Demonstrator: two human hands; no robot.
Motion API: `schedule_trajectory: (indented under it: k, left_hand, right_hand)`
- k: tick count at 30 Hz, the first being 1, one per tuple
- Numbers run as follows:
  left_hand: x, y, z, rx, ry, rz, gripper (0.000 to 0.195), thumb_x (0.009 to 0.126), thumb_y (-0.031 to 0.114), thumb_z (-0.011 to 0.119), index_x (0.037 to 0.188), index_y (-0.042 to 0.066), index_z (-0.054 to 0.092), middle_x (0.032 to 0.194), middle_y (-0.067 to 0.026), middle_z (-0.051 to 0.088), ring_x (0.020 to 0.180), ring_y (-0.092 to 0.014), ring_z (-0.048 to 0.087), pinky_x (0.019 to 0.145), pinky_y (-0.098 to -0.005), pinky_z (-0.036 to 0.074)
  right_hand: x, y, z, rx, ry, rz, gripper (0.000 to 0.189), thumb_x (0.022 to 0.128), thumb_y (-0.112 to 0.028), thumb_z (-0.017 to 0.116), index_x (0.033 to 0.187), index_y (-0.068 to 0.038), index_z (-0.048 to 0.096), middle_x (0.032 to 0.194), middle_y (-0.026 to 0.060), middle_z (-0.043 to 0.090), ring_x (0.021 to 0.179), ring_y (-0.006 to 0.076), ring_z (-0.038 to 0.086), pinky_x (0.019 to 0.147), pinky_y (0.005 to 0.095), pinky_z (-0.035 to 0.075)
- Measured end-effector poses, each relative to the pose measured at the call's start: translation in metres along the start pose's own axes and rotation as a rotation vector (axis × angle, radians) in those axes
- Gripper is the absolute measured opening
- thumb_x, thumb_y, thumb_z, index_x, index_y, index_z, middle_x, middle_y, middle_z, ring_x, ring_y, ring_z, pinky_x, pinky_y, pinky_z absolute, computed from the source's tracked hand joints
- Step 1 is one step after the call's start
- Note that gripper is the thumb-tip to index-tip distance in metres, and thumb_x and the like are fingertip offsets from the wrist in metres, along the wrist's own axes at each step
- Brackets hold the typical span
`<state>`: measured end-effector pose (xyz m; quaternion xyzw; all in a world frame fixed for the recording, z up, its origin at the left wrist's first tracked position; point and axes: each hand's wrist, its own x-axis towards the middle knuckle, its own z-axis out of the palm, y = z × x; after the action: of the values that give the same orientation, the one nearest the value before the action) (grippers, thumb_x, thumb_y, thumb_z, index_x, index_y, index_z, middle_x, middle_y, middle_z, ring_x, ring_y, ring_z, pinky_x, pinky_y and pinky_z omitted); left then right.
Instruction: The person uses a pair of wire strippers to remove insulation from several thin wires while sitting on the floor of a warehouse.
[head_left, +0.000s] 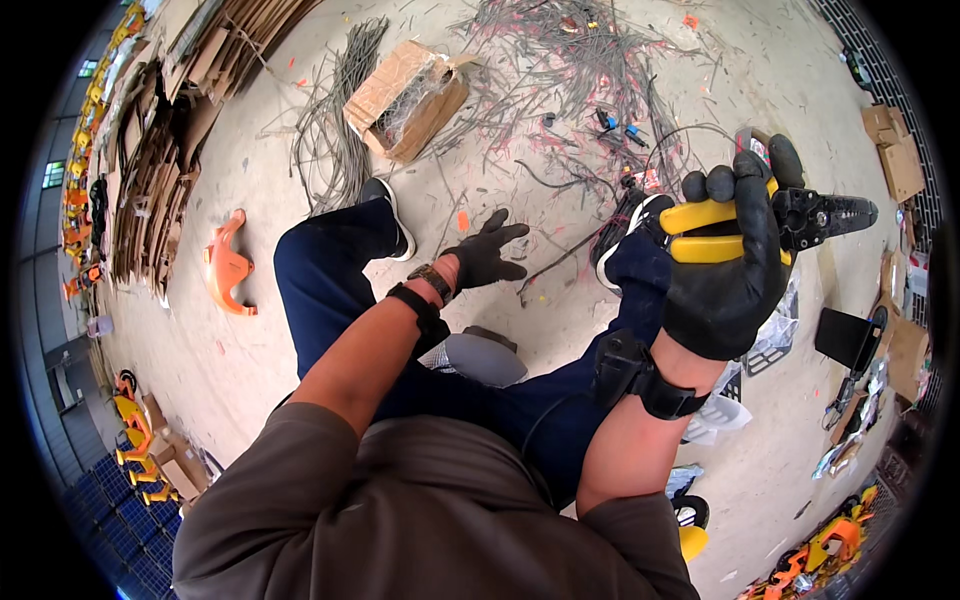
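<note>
My right hand (724, 277), in a black glove, is raised at the right and grips wire strippers (701, 217) by their yellow handles; their dark jaws point right. My left hand (487, 253), also gloved in black, hangs above the floor between my knees with its fingers spread and nothing in it. Ahead of my feet lies a wide heap of cut grey cables (592, 67) with red bits among them. A bundle of long grey cables (341, 127) lies left of an open cardboard box (397, 97) that holds clear plastic wrap. Small black and blue connectors (634, 135) rest near the heap.
An orange plastic part (225, 262) lies on the floor at the left, below stacks of flattened cardboard (150, 187). On the right are a black panel (847, 341), clear plastic bags (780, 330) and cardboard boxes (896, 161). My shoes flank the floor between my legs.
</note>
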<state>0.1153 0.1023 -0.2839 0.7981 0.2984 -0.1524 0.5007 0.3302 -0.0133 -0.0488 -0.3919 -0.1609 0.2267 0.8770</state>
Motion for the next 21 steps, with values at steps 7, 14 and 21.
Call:
schedule_trajectory:
  k: [7,14,21]
  left_hand:
    - [-0.009,-0.021,-0.007,-0.339,0.036,-0.021,0.051,0.092,0.005,0.056,0.142,0.011,0.053,0.121,-0.0117,0.067,0.1,-0.018,0.065,0.088,-0.0313,0.052]
    - [-0.031,-0.02,-0.027,-0.206,0.487,-0.051,0.053,0.09,0.011,0.062,0.142,0.011,0.052,0.117,-0.01,0.066,0.081,-0.016,0.066,0.07,-0.0292,0.054]
    - [-0.103,0.036,-0.094,-0.858,0.824,-0.099,0.046,0.091,0.01,0.063,0.134,-0.003,0.053,0.084,-0.0062,0.065,0.059,-0.014,0.063,0.052,-0.0259,0.049]
  right_hand:
    - [-0.001,0.006,0.001,0.009,-0.029,0.006,0.044,0.091,0.003,0.059,0.134,0.002,0.049,0.1,0.0165,0.065,0.081,0.0217,0.065,0.077,0.043,0.057]
    - [-0.001,0.009,0.005,-0.096,-0.062,-0.001,0.04,0.091,0.0,0.06,0.129,0.008,0.051,0.094,0.0164,0.066,0.077,0.0208,0.065,0.074,0.035,0.056]
    - [-0.013,0.041,0.005,-0.546,-0.324,0.114,0.039,0.087,0.001,0.066,0.125,-0.001,0.059,0.091,0.004,0.066,0.079,0.0096,0.062,0.071,0.0246,0.051]
